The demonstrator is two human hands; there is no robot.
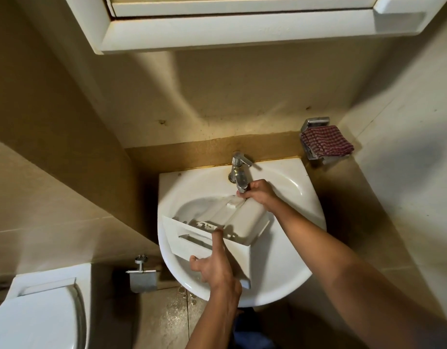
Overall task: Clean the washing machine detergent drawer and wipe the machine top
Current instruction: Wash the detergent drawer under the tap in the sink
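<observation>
The white detergent drawer lies tilted in the white corner sink, its front panel toward me and its far end under the chrome tap. My left hand grips the front panel, index finger laid up over it and thumb at its lower edge. My right hand holds the drawer's far end right below the spout, fingers curled. Whether water runs is unclear. The washing machine is out of sight.
A red checked cloth sits folded on a chrome wall holder at the right. A white cabinet hangs overhead. A toilet and a paper holder are at lower left. The floor below the sink looks wet.
</observation>
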